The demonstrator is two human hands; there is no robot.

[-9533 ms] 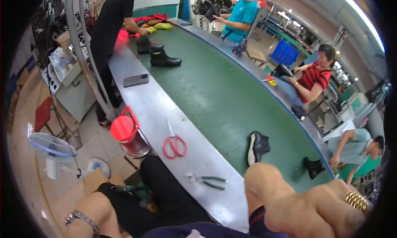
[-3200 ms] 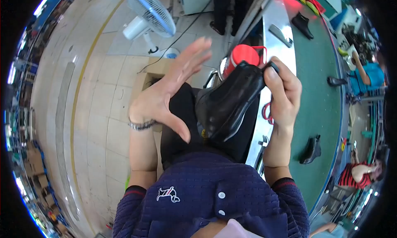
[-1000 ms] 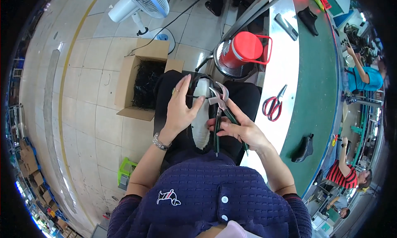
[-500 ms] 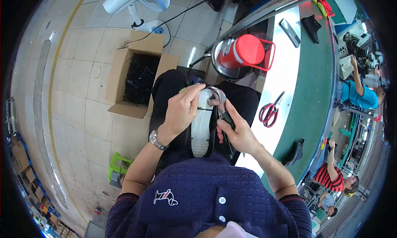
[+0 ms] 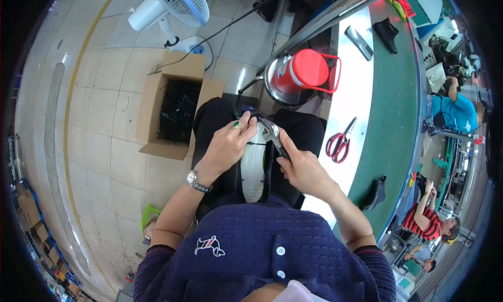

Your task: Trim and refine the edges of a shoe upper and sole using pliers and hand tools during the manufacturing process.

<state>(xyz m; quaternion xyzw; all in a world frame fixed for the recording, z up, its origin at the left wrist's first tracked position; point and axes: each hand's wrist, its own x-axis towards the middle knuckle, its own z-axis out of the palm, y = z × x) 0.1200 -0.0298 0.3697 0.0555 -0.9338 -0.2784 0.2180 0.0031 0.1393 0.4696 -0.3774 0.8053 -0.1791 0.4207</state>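
Note:
A dark shoe upper on a last rests on my lap with its pale underside (image 5: 253,171) facing up. My left hand (image 5: 228,143) is at the far left end of it, its fingertips closed on the dark edge of the upper. In my right hand (image 5: 306,172) are metal pincers (image 5: 270,131), gripped by the handles. Their curved jaws lie over the far right edge of the shoe, close to my left fingertips. What the jaws bite on is too small to make out.
Red-handled scissors (image 5: 339,146) and a phone (image 5: 359,43) lie on the white bench strip to my right. Dark shoes (image 5: 374,193) stand on the green belt. A red jug (image 5: 309,68) sits on a stool ahead. To the left are an open carton (image 5: 178,108) and a fan (image 5: 181,6).
My right hand has closed around the pincers' handles, and their jaws have swung onto the shoe's far edge. My left fingers have bunched at that end.

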